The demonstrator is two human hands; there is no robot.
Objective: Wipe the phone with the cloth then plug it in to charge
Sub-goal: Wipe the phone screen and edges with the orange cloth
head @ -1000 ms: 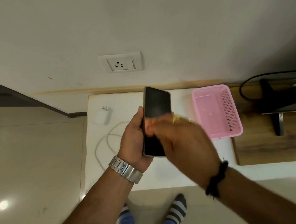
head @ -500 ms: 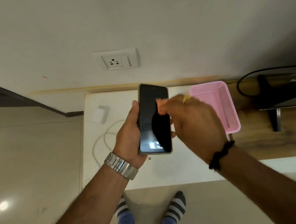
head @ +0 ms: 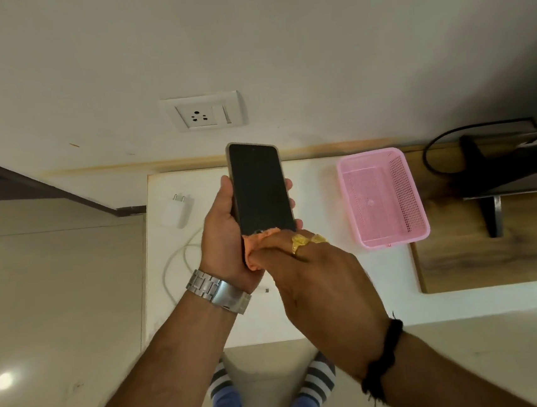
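The left hand (head: 227, 236) grips the phone (head: 260, 187) by its long edges, screen facing up above the white tabletop (head: 333, 279), so the glass is free for wiping. The right hand (head: 316, 274) pinches the orange cloth (head: 258, 247) and presses it on the lower end of the screen. The white charger (head: 177, 210) and its cable (head: 174, 265) lie near on the left, below the wall socket (head: 201, 113), probably ready for the charging step.

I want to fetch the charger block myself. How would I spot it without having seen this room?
Find the wall socket, then look down to the white table below it. On the table's far left corner lies the white plug adapter, two round pins pointing at the wall, a white cable curling beside it.
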